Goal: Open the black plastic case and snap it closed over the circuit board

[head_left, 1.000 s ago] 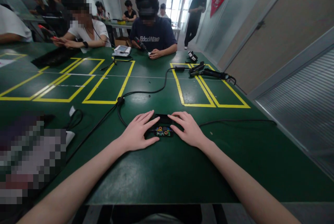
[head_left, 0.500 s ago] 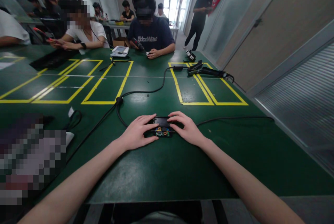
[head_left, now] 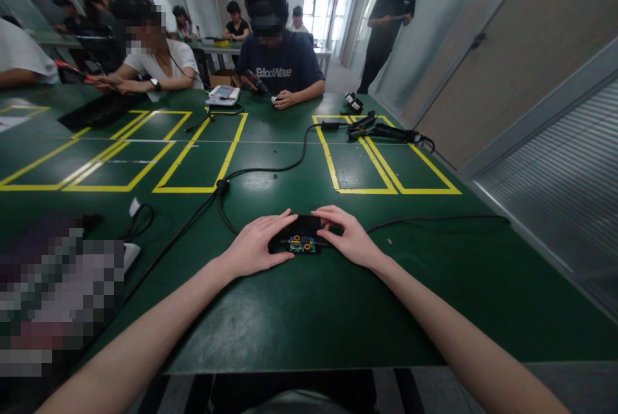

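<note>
The right hand (head_left: 345, 238) is pinching the black cover (head_left: 308, 224) by its right end, thumb opposing fingers; the left hand (head_left: 253, 244) is arching at the other end, thumb well apart from forefinger, and whether it is gripping cannot be told. The cover's long axis is running between the 2 hands, along the near edge of the desk (head_left: 270, 324). The board (head_left: 302, 246) is lying just nearer that edge, seemingly in a dark base. Past the far edge, a box (head_left: 223, 79) is standing, contents not showing.
</note>
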